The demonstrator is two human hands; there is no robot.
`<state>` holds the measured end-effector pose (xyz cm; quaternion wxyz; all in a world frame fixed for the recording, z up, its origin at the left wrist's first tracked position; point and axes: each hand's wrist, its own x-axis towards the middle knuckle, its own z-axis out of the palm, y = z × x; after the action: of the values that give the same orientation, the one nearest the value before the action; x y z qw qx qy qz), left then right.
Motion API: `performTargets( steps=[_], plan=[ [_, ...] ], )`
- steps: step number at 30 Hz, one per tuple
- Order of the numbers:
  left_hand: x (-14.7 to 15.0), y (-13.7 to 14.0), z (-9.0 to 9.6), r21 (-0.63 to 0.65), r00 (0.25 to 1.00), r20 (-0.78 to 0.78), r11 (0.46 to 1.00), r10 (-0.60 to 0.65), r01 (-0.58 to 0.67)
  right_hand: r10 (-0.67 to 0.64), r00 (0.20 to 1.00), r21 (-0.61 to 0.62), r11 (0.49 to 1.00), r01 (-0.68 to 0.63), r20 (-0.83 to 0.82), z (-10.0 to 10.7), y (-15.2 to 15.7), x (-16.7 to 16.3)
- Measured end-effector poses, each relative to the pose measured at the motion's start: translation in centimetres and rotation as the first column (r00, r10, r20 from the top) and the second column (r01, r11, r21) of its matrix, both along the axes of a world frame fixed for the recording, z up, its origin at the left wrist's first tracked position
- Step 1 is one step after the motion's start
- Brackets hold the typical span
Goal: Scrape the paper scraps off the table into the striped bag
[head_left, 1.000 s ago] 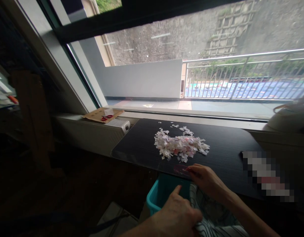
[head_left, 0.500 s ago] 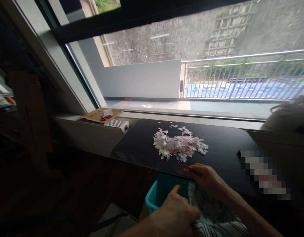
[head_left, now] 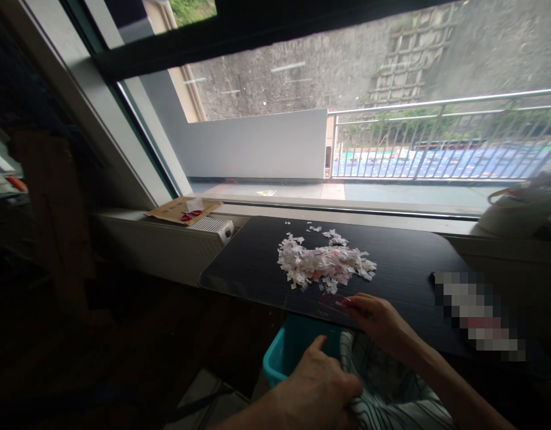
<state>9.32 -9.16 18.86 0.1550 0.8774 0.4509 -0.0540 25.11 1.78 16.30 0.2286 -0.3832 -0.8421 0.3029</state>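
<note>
A heap of small white and pinkish paper scraps (head_left: 322, 260) lies on the dark table (head_left: 239, 257). Close to the table's front edge, my right hand (head_left: 376, 316) pinches a thin, see-through pinkish piece (head_left: 332, 302) with a rounded outline, just in front of the heap. Below the edge stands a turquoise bin (head_left: 275, 358). My left hand (head_left: 313, 382) is at the bin's near rim, its index finger reaching over the inside; the other fingers are mostly hidden, and the hand appears closed on the rim.
On the sill to the left lie red-handled scissors (head_left: 192, 215) on a brown paper envelope (head_left: 168, 210), above a white radiator (head_left: 212, 226). A blurred-out flat object (head_left: 479, 316) rests on the table's right side. Striped cloth (head_left: 391, 394) covers my lap beside the bin.
My right hand has risen slightly with the clear piece, which now shows closer to the heap. My left hand, the bin and the scraps look unchanged.
</note>
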Motion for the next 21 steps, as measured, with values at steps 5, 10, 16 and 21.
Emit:
performTargets(
  steps=[5,10,16,21],
  plan=[
    [-0.2,0.1,0.1,-0.030,1.000,-0.009,1.000,0.008,-0.008,0.082,0.996,-0.030,0.996,-0.081,0.018,-0.1,-0.2,-0.2],
    [-0.1,0.1,0.1,-0.048,1.000,-0.007,0.999,0.014,-0.014,-0.027,0.999,-0.020,0.999,0.028,0.037,-0.5,-0.3,0.5],
    [-0.3,-0.4,-1.2,-0.033,0.998,-0.047,0.998,0.047,-0.048,-0.018,0.999,-0.091,0.996,0.015,-0.035,-2.2,0.0,1.6],
    [-0.4,-1.1,-3.6,-0.150,0.991,-0.083,0.981,0.108,-0.119,-0.256,0.955,-0.166,0.959,0.231,-0.147,-3.8,1.3,2.5]
  ],
)
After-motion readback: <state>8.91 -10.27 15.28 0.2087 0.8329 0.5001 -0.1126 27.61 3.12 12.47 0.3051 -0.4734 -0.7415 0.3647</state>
